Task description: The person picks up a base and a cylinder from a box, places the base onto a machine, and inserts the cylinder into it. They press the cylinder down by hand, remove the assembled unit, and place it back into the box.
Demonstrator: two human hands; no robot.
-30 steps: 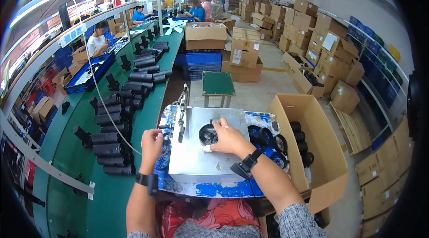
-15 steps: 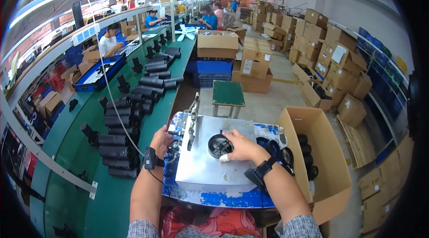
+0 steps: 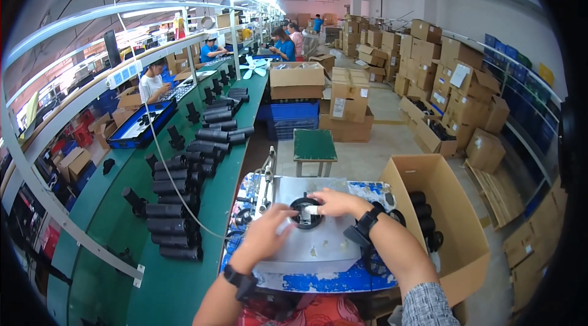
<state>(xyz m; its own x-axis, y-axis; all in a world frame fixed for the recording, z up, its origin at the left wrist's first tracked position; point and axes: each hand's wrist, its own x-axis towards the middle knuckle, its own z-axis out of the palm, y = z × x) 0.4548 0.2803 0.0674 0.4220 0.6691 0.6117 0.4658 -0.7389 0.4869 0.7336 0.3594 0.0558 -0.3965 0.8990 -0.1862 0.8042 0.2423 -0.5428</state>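
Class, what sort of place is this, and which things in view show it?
Probably a factory assembly hall: a long green workbench carries rows of black tubes, people are at work farther along it, and cardboard boxes stand stacked on the right.

A stool (image 3: 314, 145) stood before a blue crate (image 3: 297, 124) bearing a carton (image 3: 296, 90), a white fan (image 3: 251, 67) sat farther left, and boxes (image 3: 456, 111) rose beyond a pallet (image 3: 501, 194).
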